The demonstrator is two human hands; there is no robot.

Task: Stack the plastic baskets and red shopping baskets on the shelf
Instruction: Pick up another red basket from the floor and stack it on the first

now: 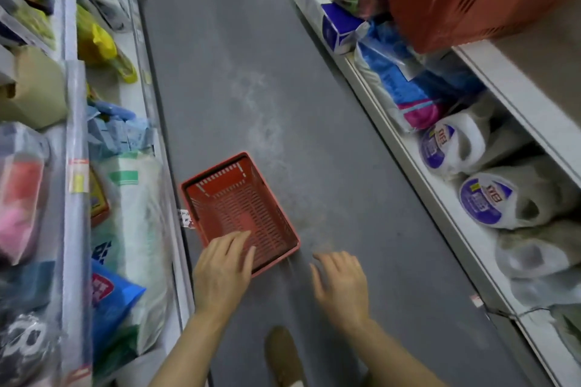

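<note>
You are reaching down with both hands toward a small red slotted plastic basket (240, 207) that is sitting on the grey aisle floor (330, 135), just beside the base of the shelving on your left. It is lying upright and empty, mouth up, turned at a slant to the aisle, which is putting its near short rim toward you.

Your left hand (224, 270) is hovering over that near rim with the fingers spread and slightly curled; whether it is already touching the plastic is not clear, but it is not closed on anything. Your right hand (341, 286) is also open and empty, fingers loosely splayed, positioned over bare floor just beside the basket's right near corner. Holding the hands apart like this looks like preparation for taking the basket by two sides, since a wide, light, flexible basket lifts more evenly that way.

On the upper right shelf (515, 82) a larger red slotted plastic shopping basket (465, 0) is resting near the front edge, mouth up. That is probably where the floor basket is heading, nested inside or on top. Below it, wrapped paper rolls (490, 198) are filling the lower shelf, so the top board is the sensible landing spot.

Your brown shoe (283, 358) is showing between your forearms.
</note>
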